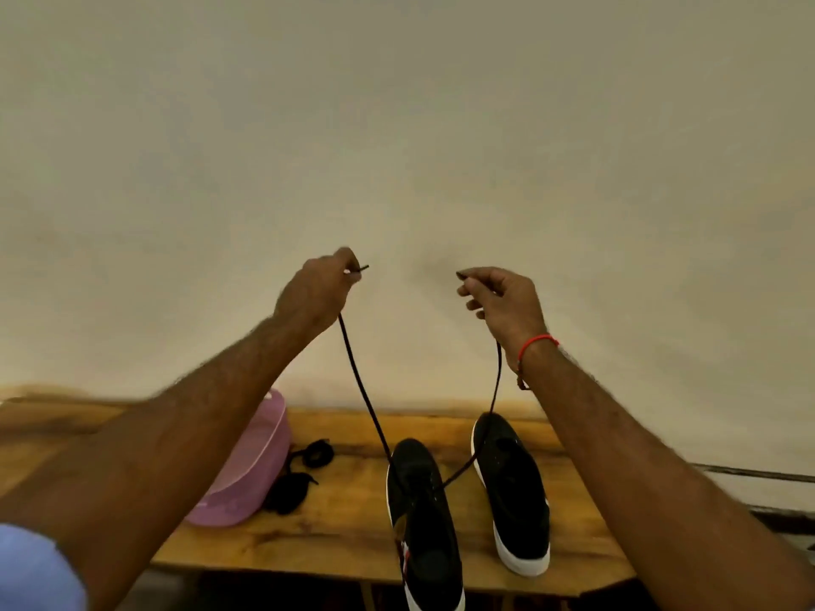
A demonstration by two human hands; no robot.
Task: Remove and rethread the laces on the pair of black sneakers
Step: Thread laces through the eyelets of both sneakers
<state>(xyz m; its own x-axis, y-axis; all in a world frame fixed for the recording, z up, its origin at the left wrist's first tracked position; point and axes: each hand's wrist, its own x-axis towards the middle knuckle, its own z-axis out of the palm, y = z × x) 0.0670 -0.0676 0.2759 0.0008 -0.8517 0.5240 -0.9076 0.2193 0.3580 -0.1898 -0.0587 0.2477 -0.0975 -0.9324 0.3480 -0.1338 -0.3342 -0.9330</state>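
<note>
Two black sneakers with white soles stand on a wooden table. The left sneaker has a black lace running through its lower eyelets, and both lace ends rise high above it. My left hand pinches one end, its tip sticking out past my fingers. The other end is pinched by my right hand, level with the left. The right sneaker shows no lace. A second black lace lies bunched on the table left of the shoes.
A pink plastic container lies at the table's left, beside the loose lace. A plain pale wall fills the view behind the table. The table's front edge runs just below the shoes' heels.
</note>
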